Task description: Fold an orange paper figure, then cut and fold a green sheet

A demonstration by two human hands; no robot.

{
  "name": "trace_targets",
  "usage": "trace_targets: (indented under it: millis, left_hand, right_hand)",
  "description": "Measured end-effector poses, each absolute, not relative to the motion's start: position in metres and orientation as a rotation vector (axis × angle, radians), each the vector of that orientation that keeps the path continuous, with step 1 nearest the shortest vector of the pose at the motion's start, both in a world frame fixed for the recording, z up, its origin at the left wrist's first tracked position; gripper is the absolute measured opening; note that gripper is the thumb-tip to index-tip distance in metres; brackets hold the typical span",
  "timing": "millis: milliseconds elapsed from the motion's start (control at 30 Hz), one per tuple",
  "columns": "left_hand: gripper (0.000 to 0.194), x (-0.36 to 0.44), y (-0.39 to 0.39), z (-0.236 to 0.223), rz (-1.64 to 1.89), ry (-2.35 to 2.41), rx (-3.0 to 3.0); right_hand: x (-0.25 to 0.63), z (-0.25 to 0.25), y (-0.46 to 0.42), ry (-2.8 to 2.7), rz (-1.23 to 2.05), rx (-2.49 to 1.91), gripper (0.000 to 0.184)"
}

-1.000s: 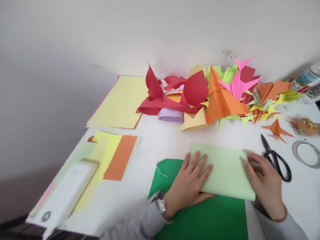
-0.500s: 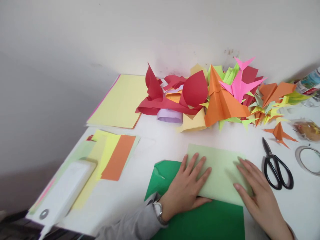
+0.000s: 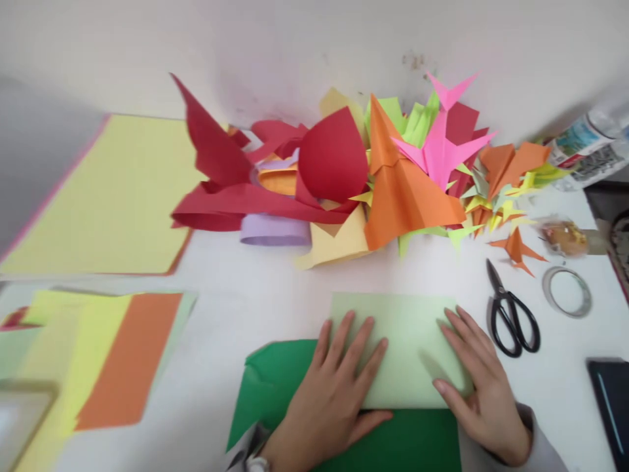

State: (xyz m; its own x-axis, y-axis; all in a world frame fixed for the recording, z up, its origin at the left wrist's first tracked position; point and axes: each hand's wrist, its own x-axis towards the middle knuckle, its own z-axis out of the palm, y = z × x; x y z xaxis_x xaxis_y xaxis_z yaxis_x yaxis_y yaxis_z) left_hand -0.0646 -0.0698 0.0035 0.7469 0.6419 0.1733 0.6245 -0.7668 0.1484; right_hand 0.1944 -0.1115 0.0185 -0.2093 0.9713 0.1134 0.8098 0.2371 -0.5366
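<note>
A pale green sheet of paper (image 3: 403, 354) lies in front of me, overlapping a dark green sheet (image 3: 413, 439) beneath it. My left hand (image 3: 334, 387) rests flat on the pale sheet's left part, fingers spread, its thumb over the dark green paper. On the right edge of the pale sheet lies my right hand (image 3: 481, 383), fingers stretched out and thumb apart. Neither hand grips anything. Black-handled scissors (image 3: 511, 311) lie to the right of my right hand.
Behind the sheets stand red paper shapes (image 3: 329, 157), an orange paper plane (image 3: 403, 183) and a pink one (image 3: 445, 147). Yellow sheets (image 3: 98, 196) and an orange strip (image 3: 132, 360) lie left. A tape roll (image 3: 567, 292), a bottle (image 3: 584, 144) and a dark device (image 3: 612, 406) are right.
The camera view has shifted right, so the table's things appear further left and the dark device has come into view. Both hands keep nearly the same flat pose on the pale green paper.
</note>
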Motion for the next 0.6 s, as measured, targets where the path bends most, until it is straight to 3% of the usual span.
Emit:
trace_targets:
  millis: [267,600]
  left_hand:
    - [0.071,-0.0594,-0.0738,-0.0049,0.490,1.143,2.708]
    - [0.072,-0.0634,-0.0699,-0.0033,0.399,1.095,2.838]
  right_hand:
    - [0.1942,0.0235,-0.1095,-2.060,0.519,-1.603,0.063]
    - [0.1891,0.0256,-0.1116,-1.962,0.457,-1.624,0.058]
